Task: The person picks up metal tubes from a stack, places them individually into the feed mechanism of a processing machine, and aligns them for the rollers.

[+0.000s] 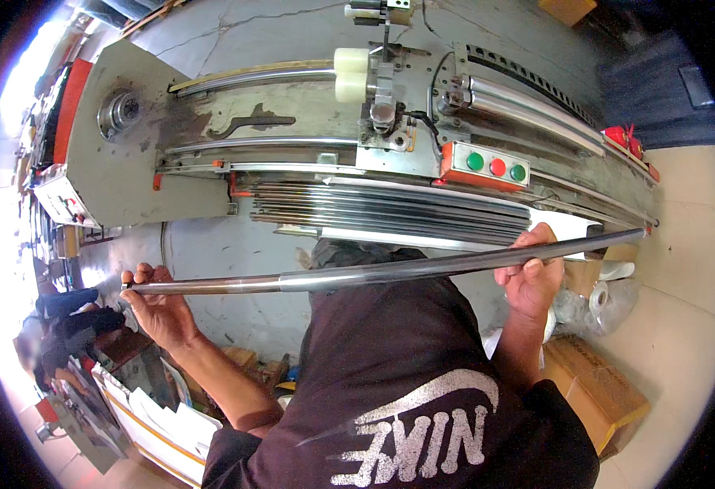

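A long dark tapered rod (pixel 374 273) stretches nearly level across the view in front of my chest, its right end a little higher. My left hand (pixel 162 310) is closed on the thin left end, thumb and fingers pinching its tip. Farther along, my right hand (pixel 532 273) grips the thicker part, the fingers partly round it, while the right end sticks out past the hand. The left stretch looks brownish, and the middle is greyer and glossier. Just beyond the rod lies a row of several thin dark rods (pixel 390 210) on a light surface beside the machine.
A long grey machine (pixel 292 110) with rails and pale rollers (pixel 352 75) stands ahead. Its control box (pixel 488 165) has green and red buttons. To the right are a cardboard box (pixel 594 387) and wrapped rolls (pixel 610 301). White sheets (pixel 162 424) stand at the lower left.
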Motion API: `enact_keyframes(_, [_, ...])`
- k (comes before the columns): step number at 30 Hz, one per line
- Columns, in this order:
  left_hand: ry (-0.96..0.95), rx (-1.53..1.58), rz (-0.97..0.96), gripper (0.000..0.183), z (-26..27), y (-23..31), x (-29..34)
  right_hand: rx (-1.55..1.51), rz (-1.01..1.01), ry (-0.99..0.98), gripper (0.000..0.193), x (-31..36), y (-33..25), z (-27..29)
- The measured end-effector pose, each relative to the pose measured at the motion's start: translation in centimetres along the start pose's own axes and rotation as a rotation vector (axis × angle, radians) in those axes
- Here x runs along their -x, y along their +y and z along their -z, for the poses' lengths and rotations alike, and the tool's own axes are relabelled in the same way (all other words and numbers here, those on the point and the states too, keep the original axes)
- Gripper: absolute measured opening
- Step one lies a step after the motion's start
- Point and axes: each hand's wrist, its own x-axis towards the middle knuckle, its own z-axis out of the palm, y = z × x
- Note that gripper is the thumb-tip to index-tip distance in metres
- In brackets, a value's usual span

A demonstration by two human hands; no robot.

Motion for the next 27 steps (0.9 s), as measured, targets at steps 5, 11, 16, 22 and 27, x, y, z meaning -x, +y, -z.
enact_keyframes(5, [-0.008,0.033,0.076,0.028,1.0,-0.3,-0.2,0.092,0.039,0.053,0.048,0.2,0.2,-0.8])
enact_keyframes(11, [0.133,-0.086,0.071,0.03,2.8,-1.8,-0.4,0.143,0.069,0.006,0.045,0.0,0.2,-1.6])
enact_keyframes(16, [0.269,-0.139,0.081,0.031,3.7,-3.3,-0.1,0.187,0.079,-0.031,0.033,-0.4,0.1,-2.6])
enact_keyframes(22, [0.307,-0.122,0.145,0.029,5.0,-3.9,0.1,0.265,0.057,-0.031,0.032,-0.4,0.0,-3.1])
enact_keyframes(27, [0.386,-0.175,0.148,0.029,5.8,-4.1,0.3,0.251,0.037,-0.063,0.035,-0.7,0.1,-3.8])
